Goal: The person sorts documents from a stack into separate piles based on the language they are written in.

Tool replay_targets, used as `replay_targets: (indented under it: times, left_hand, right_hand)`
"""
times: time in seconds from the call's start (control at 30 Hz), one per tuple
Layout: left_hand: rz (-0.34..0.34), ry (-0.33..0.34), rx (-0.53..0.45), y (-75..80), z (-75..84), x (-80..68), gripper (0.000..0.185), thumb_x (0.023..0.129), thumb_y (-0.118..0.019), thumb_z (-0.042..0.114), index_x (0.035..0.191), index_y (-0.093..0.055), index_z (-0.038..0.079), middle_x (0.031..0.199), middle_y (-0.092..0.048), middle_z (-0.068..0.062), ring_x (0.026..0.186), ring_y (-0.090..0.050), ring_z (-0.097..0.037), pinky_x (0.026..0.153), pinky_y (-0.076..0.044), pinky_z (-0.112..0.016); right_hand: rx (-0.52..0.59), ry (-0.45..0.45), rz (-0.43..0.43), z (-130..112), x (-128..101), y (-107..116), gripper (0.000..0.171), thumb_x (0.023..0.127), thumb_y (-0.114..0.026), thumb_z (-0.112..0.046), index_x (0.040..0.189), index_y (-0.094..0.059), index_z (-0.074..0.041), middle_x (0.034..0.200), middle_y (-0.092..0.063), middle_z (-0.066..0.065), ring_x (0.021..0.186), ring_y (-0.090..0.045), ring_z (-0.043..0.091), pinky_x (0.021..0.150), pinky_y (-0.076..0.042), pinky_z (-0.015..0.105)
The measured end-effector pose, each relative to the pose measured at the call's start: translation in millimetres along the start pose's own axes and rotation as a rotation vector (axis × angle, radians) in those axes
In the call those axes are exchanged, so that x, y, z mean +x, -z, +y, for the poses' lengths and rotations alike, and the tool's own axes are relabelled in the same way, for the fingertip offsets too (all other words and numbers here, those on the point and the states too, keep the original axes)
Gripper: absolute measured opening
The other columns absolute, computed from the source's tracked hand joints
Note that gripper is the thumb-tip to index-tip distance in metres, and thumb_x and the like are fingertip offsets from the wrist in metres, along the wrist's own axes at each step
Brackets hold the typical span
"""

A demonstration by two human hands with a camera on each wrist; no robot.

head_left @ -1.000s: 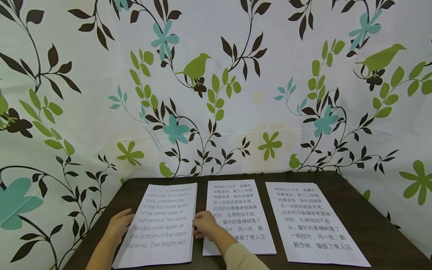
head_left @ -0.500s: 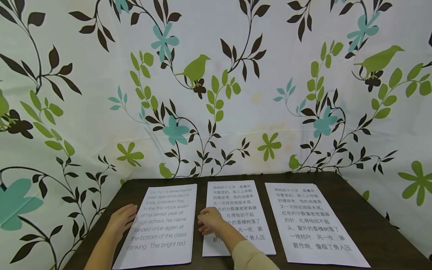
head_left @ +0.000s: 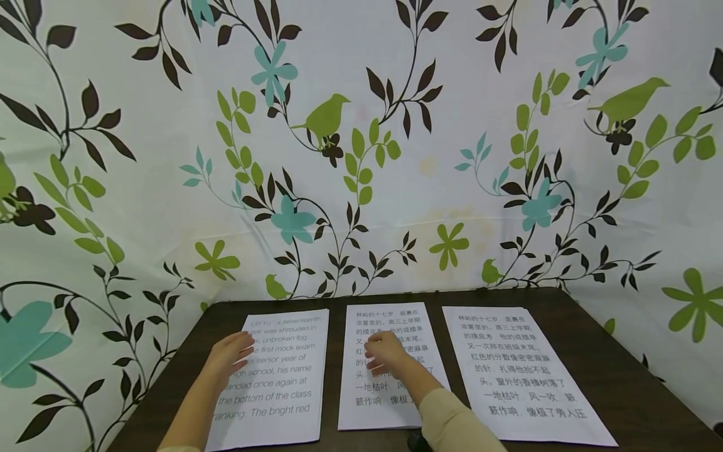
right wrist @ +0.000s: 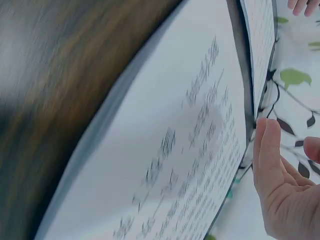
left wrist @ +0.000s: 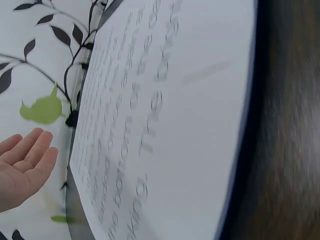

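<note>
Three stacks of printed white paper lie side by side on a dark wooden table. My left hand (head_left: 230,353) hovers over the left edge of the English-text stack (head_left: 271,430), fingers loosely extended and holding nothing. In the left wrist view the fingers of that hand (left wrist: 25,167) are slightly bent, raised above the page. Over the middle stack (head_left: 367,419), printed in Chinese, is my right hand (head_left: 390,353), covering some of its lines. The right wrist view has this hand (right wrist: 287,185) with relaxed fingers, thumb apart, and nothing in its grasp.
A third stack (head_left: 531,402) with Chinese text lies at the right of the table (head_left: 632,402). Behind the table's far edge hangs a patterned cloth (head_left: 361,157) with leaves and birds. A small dark object (head_left: 418,441) shows under the right sleeve.
My right hand has left the English stack's right edge and moved right over the middle stack. My left hand has moved right and upward, from the English stack's left edge to over its page.
</note>
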State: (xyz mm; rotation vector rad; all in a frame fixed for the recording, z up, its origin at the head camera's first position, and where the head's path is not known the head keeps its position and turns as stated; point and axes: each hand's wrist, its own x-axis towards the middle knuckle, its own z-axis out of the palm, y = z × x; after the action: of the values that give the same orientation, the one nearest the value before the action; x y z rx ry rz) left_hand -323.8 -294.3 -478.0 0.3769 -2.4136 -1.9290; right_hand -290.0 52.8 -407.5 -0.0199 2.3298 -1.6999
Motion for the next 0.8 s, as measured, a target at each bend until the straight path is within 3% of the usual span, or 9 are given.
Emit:
replay_targets:
  times: [0.27,0.5,0.63,0.73,0.8]
  left_hand:
    - [-0.057,0.018,-0.021,-26.4,15.3,-1.6,0.068,0.082,-0.050,0.045,0.133,-0.027,0.006,0.127,-0.039,-0.018,0.114,-0.038,-0.033,0.091,-0.032,-0.045]
    - [-0.073,0.007,-0.044,-46.7,14.7,4.0,0.059,0.084,-0.049,0.038,0.130,-0.031,0.007,0.124,-0.043,-0.015,0.111,-0.042,-0.031,0.090,-0.033,-0.045]
    - [-0.098,-0.005,-0.046,-60.6,37.8,-16.7,0.063,0.082,-0.051,0.041,0.130,-0.032,0.005,0.123,-0.043,-0.017,0.111,-0.042,-0.032,0.090,-0.033,-0.046]
    - [-0.133,-0.021,-0.044,-71.7,65.2,-41.5,0.061,0.084,-0.049,0.036,0.129,-0.032,-0.001,0.123,-0.042,-0.022,0.111,-0.041,-0.035,0.089,-0.034,-0.046]
    - [-0.152,-0.027,-0.049,-79.1,75.9,-50.3,0.055,0.087,-0.046,0.029,0.128,-0.032,-0.004,0.122,-0.042,-0.024,0.110,-0.041,-0.036,0.088,-0.035,-0.046]
  right_hand:
    - [-0.004,0.012,0.049,6.3,2.1,29.4,0.041,0.085,-0.048,-0.012,0.118,-0.040,0.012,0.087,-0.055,0.019,0.072,-0.058,0.031,0.058,-0.050,0.034]
    - [-0.007,0.013,0.069,8.8,-1.5,55.4,0.039,0.083,-0.048,-0.011,0.113,-0.043,0.013,0.092,-0.053,0.024,0.074,-0.058,0.034,0.060,-0.050,0.036]
    - [-0.017,0.018,0.089,15.5,0.1,72.0,0.036,0.083,-0.049,-0.012,0.110,-0.046,0.012,0.091,-0.054,0.023,0.073,-0.058,0.033,0.058,-0.050,0.035]
    - [-0.025,0.012,0.108,18.9,-0.3,83.9,0.037,0.084,-0.048,-0.012,0.110,-0.045,0.013,0.091,-0.054,0.024,0.073,-0.058,0.034,0.057,-0.050,0.035]
    - [-0.020,0.000,0.123,19.6,-2.4,91.3,0.038,0.084,-0.047,-0.012,0.112,-0.043,0.014,0.093,-0.053,0.026,0.074,-0.057,0.035,0.058,-0.050,0.036]
